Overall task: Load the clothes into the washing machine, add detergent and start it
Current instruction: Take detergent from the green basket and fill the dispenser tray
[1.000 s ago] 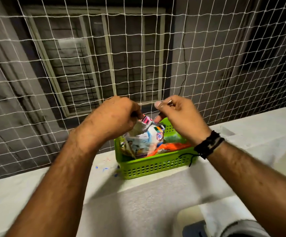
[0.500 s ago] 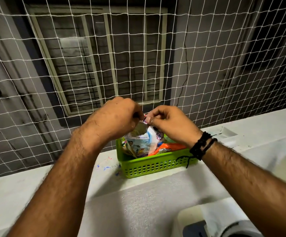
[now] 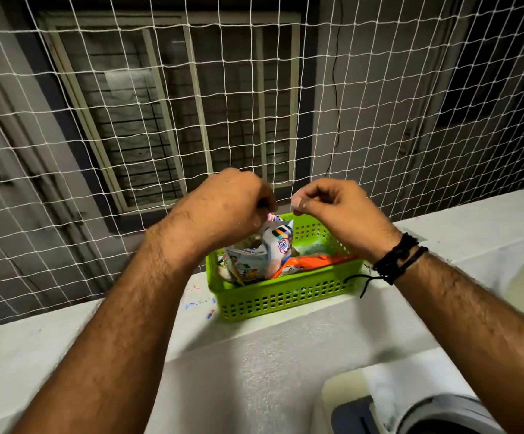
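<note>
At the bottom edge sits a corner of the washing machine (image 3: 417,411); beyond it, on the ledge, a green basket (image 3: 285,300) keeps the detergent packet (image 3: 262,256) upright, long axis vertical, mouth up. The left hand (image 3: 223,211) pinches its top corner, likely steadying it for opening. The right hand (image 3: 335,208), just beside, has its fingertips (image 3: 298,204) pressed together, whether on something cannot be told.

One head-worn view looks forward and down, close over a ledge (image 3: 51,346) and netting (image 3: 379,120)

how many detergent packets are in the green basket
2 can be made out: a white packet standing at the left of the green basket, its top gripped by the left hand, and an orange packet lying to its right. More may be hidden beneath.
</note>
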